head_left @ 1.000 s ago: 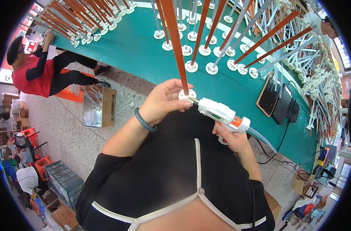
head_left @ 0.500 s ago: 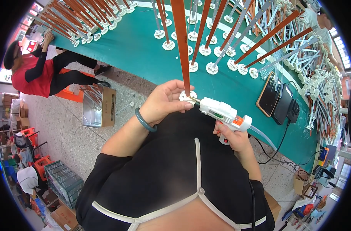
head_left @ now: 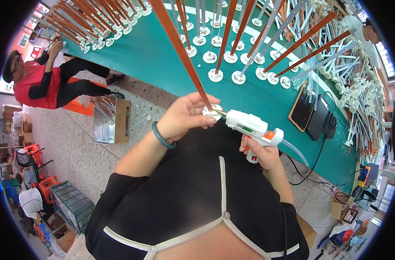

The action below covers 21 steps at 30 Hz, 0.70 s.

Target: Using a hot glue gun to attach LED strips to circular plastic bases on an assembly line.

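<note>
My left hand point(head_left: 188, 113) grips a round white disc point(head_left: 212, 113) by its edge, thumb on one side and fingers on the other. From the disc rises a long reddish-brown strip point(head_left: 180, 47), leaning toward the upper left. In my right hand point(head_left: 261, 152) is a white hot glue gun point(head_left: 246, 122) with an orange part at its back. Its metal nozzle points left and meets the foot of the strip on the disc. A translucent glue stick point(head_left: 295, 151) trails from the gun's rear.
Several strips on white discs stand on the green table point(head_left: 162, 65). A phone point(head_left: 302, 106) and a black box point(head_left: 319, 118) lie at right, near a heap of strips and discs point(head_left: 358, 99). At left sits a person in red point(head_left: 39, 82) beside an open carton point(head_left: 110, 119).
The strip in my left hand has tilted to the left with its disc. The glue gun has shifted slightly, its nozzle still at the strip's foot. The person at left has raised their hands slightly.
</note>
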### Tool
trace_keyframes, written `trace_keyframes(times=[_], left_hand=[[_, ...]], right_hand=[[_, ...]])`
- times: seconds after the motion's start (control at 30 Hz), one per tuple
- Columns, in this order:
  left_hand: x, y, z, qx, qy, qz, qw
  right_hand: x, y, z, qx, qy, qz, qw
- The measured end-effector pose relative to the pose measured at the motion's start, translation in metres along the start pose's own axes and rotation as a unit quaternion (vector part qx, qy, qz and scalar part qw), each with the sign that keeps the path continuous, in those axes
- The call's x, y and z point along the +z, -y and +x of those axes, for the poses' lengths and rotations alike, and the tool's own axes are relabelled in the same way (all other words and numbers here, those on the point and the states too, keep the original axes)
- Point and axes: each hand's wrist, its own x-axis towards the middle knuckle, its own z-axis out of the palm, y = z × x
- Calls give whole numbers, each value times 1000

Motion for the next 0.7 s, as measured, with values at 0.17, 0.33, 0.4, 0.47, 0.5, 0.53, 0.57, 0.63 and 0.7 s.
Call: trace_keyframes(times=[0.17, 0.33, 0.4, 0.47, 0.5, 0.53, 0.57, 0.63, 0.7], left_hand=[[-2, 4, -1, 12, 2, 1, 1000], [-1, 12, 0, -15, 6, 28, 999], [-6, 16, 1, -14, -24, 11, 1000], [-19, 16, 6, 48, -55, 52, 996], [-28, 14, 9, 106, -85, 89, 987], [-39, 11, 14, 155, -144, 133, 968], [-58, 4, 20, 197, -204, 279, 917], [-87, -15, 31, 251, -285, 451, 808], [-118, -28, 42, 261, -320, 506, 758]], right_hand=[[-8, -18, 18, -143, 75, 92, 983], [14, -5, 43, -307, 45, 188, 932], [14, 0, 44, -168, 191, 352, 901], [-2, -7, 45, -147, 264, 381, 874], [-6, -6, 43, -175, 252, 344, 887], [-11, -6, 40, -203, 242, 307, 898], [-18, -5, 38, -224, 208, 280, 910], [-32, -6, 31, -250, 134, 244, 927], [-40, -7, 26, -260, 71, 228, 936]])
